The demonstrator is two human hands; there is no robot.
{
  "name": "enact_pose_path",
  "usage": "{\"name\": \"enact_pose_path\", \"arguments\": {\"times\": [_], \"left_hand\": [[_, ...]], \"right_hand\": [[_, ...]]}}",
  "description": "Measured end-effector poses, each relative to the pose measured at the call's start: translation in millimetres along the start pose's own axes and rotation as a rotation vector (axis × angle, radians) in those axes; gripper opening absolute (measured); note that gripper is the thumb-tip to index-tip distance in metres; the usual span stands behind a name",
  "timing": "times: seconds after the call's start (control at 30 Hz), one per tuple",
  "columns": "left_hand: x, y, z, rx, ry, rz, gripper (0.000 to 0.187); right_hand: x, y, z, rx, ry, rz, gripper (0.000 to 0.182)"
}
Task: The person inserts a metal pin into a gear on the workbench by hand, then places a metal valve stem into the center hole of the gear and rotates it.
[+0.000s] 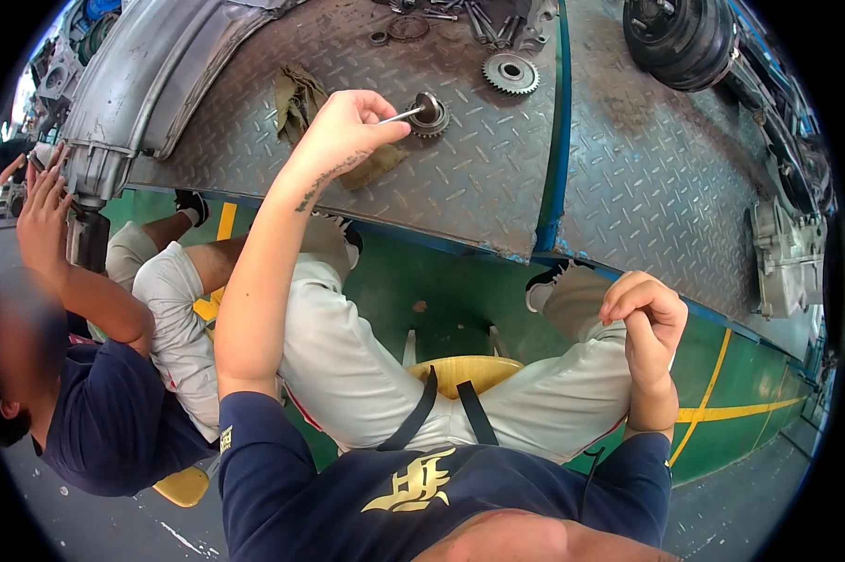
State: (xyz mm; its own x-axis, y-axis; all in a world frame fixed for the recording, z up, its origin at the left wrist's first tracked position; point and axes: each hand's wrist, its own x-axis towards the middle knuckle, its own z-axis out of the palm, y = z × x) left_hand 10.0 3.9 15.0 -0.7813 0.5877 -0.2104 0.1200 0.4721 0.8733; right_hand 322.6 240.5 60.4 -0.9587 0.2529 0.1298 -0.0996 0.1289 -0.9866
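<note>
The left hand [364,120] pinches the stem of a valve-like part [405,115], its long axis running rightward to a head above or against a small gear [431,132]; the right hand [649,323] hangs farther off, curled.

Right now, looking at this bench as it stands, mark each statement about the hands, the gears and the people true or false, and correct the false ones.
1. The left hand pinches the stemmed metal part. True.
2. The right hand is gripping the large gear. False: the large gear lies on the metal plate, away from the right hand.
3. The brown cloth lies left of the large gear. True.
4. Nobody else is in view near the wearer. False: another person sits to the left.
5. The floor below the plate's near edge is green. True.
</note>
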Motion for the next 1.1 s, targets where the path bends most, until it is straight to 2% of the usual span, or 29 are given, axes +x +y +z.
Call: {"name": "enact_pose_path", "arguments": {"times": [0.07, 0.1, 0.17, 0.23, 0.3, 0.37, 0.47, 0.8, 0.9, 0.97, 1.1], "left_hand": [[0.4, -0.4, 1.9, 0.002, -0.014, 0.009, 0.027], [-3.8, 7.9, -3.2, 0.037, -0.084, -0.026, 0.033], [-3.4, 4.2, 2.1, 0.042, -0.049, -0.034, 0.037], [0.1, -0.5, 2.4, 0.102, -0.047, 0.038, 0.039], [-8.2, 12.9, 5.3, -0.206, -0.079, -0.217, 0.036], [-4.4, 7.5, 2.3, -0.192, -0.126, -0.158, 0.028], [-3.8, 5.4, 0.3, 0.012, -0.055, -0.004, 0.022], [-4.2, 8.6, -5.4, -0.042, 0.180, 0.216, 0.016], [-1.6, 8.5, -3.3, -0.076, 0.217, 0.243, 0.013], [2.3, 4.2, -0.8, -0.232, 0.201, 0.268, 0.009], [-2.5, 14.6, -0.5, -0.258, 0.192, 0.230, 0.014]], "right_hand": [[0.2, -2.6, 1.6, -0.012, 0.007, 0.013, 0.020], [0.0, -3.0, 2.2, -0.040, 0.022, 0.016, 0.020], [-0.2, -0.9, 2.3, -0.053, 0.027, -0.009, 0.019], [-2.5, 5.0, 1.9, -0.044, 0.049, -0.020, 0.017], [-4.5, 7.7, 1.5, -0.018, 0.057, -0.004, 0.017], [-4.2, 5.3, 3.7, 0.006, 0.078, 0.025, 0.017], [-5.1, 4.3, 3.6, 0.012, 0.074, 0.015, 0.018], [-3.9, 6.7, 3.8, 0.024, 0.085, -0.005, 0.017], [-3.0, 5.7, 2.9, -0.010, 0.063, -0.021, 0.017], [-2.7, 2.6, 1.6, 0.023, 0.062, 0.009, 0.016], [-0.9, -2.5, 1.0, -0.034, 0.045, 0.007, 0.019]]}}
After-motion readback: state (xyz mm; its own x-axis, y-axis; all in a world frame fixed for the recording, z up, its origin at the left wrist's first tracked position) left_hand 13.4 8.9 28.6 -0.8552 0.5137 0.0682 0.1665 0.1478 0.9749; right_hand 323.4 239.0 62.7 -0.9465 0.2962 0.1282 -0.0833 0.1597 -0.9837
